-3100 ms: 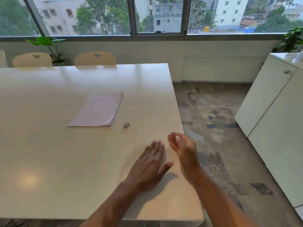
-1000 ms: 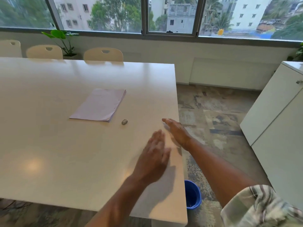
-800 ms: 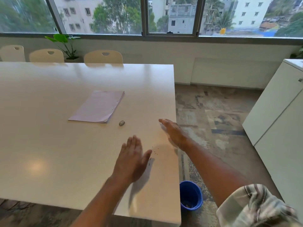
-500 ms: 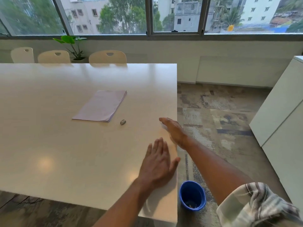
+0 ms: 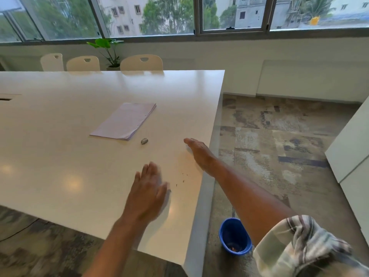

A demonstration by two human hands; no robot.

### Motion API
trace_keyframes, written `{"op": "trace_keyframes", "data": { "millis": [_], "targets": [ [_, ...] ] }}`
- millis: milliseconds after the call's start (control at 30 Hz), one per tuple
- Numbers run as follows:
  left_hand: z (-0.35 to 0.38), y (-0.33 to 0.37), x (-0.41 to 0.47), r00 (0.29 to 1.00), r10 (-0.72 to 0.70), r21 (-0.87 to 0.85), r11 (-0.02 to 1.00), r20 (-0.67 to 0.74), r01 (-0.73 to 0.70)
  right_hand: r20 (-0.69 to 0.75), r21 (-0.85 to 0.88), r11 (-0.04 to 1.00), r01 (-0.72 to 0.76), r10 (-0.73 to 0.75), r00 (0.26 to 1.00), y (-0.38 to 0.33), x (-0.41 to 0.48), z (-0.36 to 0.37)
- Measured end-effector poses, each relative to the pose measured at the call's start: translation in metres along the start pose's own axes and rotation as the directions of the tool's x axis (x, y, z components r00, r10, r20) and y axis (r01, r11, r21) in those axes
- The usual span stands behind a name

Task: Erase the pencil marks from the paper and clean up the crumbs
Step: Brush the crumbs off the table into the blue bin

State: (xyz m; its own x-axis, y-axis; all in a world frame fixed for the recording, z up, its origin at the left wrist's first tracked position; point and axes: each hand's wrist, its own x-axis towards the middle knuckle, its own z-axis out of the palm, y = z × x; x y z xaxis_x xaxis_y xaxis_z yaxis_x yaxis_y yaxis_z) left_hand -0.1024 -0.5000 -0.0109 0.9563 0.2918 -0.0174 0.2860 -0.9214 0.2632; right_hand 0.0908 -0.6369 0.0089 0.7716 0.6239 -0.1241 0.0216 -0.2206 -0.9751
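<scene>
- Crumbs (image 5: 182,177): a thin scatter of dark specks lies on the tabletop (image 5: 60,126) close to its right edge, between the two hands.
- Left hand (image 5: 146,193): palm down, low over the tabletop just left of the specks. Its grip is spread flat, fingers straight, holding nothing. The hand is blurred, so contact with the surface cannot be confirmed.
- Right hand (image 5: 197,150): set at the right edge, beyond the specks. Its grip is spread, fingers straight and close together, holding nothing.
- Blue bin (image 5: 233,234): stands on the floor below the right edge, toward the near right corner. Some debris shows at its bottom.
- Paper stack (image 5: 124,121): lies flat mid-tabletop, well apart from both hands. Pencil marks cannot be made out at this range.
- Eraser (image 5: 144,140): small and greyish, just beside the stack's near right corner.
- Handling judgement, crumbs: very light, loose and too fine to pinch. They are best moved by a flat palm sweeping toward the edge, with a cupped hand or the bin below to catch them. The glossy surface should let them slide, and a fast stroke may scatter them.
- Handling judgement, paper: thin, limp and liable to slide. Press it flat rather than lift it.
- Handling judgement, eraser: likely soft and easily pinched by its sides.
</scene>
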Motion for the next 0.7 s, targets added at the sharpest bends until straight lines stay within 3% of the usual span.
{"op": "trace_keyframes", "data": {
  "millis": [67, 200, 433, 567, 700],
  "targets": [
    [0.005, 0.008, -0.008, 0.999, 0.017, 0.091, 0.996, 0.043, -0.021, -0.004, 0.010, 1.000, 0.009, -0.009, 1.000, -0.001, 0.001, 0.000],
    [0.014, 0.044, -0.003, 0.991, 0.070, 0.096, 0.992, 0.116, -0.082, -0.010, 0.042, 0.999, 0.018, -0.018, 1.000, 0.004, 0.003, 0.000],
    [0.028, 0.086, 0.013, 0.967, 0.210, -0.058, 0.977, 0.145, -0.203, -0.045, 0.090, 0.996, 0.003, 0.001, 0.999, 0.008, 0.003, -0.002],
    [0.010, 0.069, 0.009, 0.973, 0.216, -0.167, 0.965, 0.079, -0.201, -0.048, 0.094, 0.995, 0.014, -0.010, 0.999, 0.003, 0.001, -0.002],
    [-0.017, 0.006, -0.014, 0.995, 0.087, -0.057, 0.995, 0.042, -0.084, -0.083, 0.095, 0.996, 0.002, 0.006, 0.997, 0.003, 0.000, 0.000]
  ]
}}
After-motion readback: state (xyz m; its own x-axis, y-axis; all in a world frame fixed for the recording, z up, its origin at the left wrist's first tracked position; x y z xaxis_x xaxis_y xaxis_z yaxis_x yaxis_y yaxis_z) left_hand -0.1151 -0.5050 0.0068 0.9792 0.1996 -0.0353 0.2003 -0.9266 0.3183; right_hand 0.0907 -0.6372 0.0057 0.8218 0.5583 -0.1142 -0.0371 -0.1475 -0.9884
